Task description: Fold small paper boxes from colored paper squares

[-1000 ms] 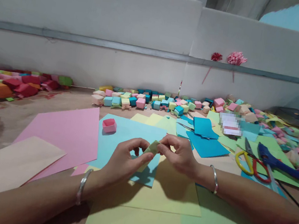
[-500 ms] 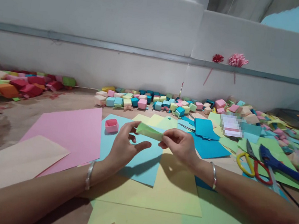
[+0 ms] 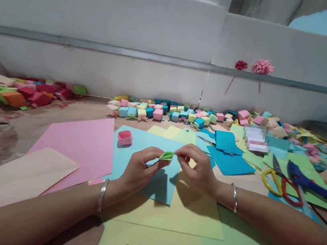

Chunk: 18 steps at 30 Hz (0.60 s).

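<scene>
My left hand (image 3: 141, 168) pinches a small piece of green folded paper (image 3: 167, 156) between thumb and fingers, its opening turned up towards me. At the paper's right corner are the pinched fingertips of my right hand (image 3: 198, 168); the grip there is tiny. Both hands hover over a light blue sheet (image 3: 146, 136) and a yellow sheet (image 3: 192, 220). A little pink paper box (image 3: 125, 138), open at the top, sits on the blue sheet beyond my left hand.
Pink paper (image 3: 82, 139) and a cream sheet (image 3: 21, 179) lie at left. Scissors (image 3: 282, 186) and a blue glue gun (image 3: 313, 184) rest at right beside blue paper (image 3: 231, 162). Several folded paper cubes (image 3: 157, 114) line the wall, with a red and green heap (image 3: 39, 95) at far left.
The green paper has turned from a long side view to a narrow end view and come slightly lower. My left fingers have closed round it; my right fingertips stay at its right end.
</scene>
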### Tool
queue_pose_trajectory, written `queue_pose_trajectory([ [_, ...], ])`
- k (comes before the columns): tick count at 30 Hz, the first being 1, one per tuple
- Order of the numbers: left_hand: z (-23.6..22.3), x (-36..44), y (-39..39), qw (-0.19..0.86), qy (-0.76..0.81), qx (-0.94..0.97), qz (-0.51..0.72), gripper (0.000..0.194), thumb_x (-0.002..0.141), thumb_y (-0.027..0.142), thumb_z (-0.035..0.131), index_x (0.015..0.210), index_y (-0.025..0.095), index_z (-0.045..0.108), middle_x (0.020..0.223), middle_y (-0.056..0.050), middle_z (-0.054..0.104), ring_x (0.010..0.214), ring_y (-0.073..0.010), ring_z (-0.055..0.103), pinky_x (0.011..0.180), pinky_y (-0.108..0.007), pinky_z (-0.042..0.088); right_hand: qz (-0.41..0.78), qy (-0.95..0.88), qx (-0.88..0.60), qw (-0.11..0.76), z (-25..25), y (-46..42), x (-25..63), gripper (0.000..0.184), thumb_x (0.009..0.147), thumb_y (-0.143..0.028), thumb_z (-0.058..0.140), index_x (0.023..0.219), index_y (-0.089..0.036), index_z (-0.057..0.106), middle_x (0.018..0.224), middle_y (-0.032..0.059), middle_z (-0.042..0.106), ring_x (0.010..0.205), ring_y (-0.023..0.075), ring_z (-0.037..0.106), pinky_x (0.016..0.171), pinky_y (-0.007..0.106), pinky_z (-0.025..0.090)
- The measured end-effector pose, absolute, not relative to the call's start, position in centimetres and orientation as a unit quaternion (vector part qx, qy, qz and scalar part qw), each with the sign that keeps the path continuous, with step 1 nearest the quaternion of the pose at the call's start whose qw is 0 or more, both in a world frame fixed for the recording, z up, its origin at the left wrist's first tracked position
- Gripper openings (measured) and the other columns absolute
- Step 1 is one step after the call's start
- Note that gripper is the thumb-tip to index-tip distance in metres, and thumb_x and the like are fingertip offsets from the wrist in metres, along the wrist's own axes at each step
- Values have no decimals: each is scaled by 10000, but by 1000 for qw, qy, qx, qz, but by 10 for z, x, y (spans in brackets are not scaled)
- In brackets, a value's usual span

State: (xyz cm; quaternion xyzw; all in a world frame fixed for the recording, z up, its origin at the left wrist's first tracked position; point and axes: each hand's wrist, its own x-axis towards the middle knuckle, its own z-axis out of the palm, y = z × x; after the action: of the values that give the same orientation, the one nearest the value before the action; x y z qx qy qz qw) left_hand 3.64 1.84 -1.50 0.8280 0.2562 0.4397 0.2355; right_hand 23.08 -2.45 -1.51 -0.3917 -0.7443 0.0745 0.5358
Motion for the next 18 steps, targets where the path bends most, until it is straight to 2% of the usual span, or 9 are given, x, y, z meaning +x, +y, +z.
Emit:
queue_pose_trajectory([
  [3,-16,37,19,222,254,834,436,98,869,243,620,827,196,694,782,-22,716,704,-149,638,651,-269,511,-24,-754,-338,563,-3,-33,232,194,840,-77,554,972,-193,638,882,58,596,816,159,570,684,307,502],
  [7,-19,36,21,196,257,844,429,104,872,247,612,838,190,691,790,-31,710,706,-156,635,653,-286,509,-99,-791,-294,527,5,-41,231,244,866,-71,542,1027,-218,651,915,65,576,832,161,558,666,304,497],
  [13,-21,33,26,82,210,886,405,126,898,237,564,885,190,681,856,-63,715,806,-195,642,714,-341,503,-74,-807,-301,503,9,-43,227,176,867,-75,509,938,-161,644,904,97,643,835,172,611,701,318,534],
  [18,-20,33,28,-13,182,904,387,145,926,221,521,889,203,660,885,-50,725,867,-209,640,776,-374,457,-72,-830,-325,448,15,-45,230,177,846,-73,522,935,-172,640,840,51,703,758,150,641,685,282,521],
])
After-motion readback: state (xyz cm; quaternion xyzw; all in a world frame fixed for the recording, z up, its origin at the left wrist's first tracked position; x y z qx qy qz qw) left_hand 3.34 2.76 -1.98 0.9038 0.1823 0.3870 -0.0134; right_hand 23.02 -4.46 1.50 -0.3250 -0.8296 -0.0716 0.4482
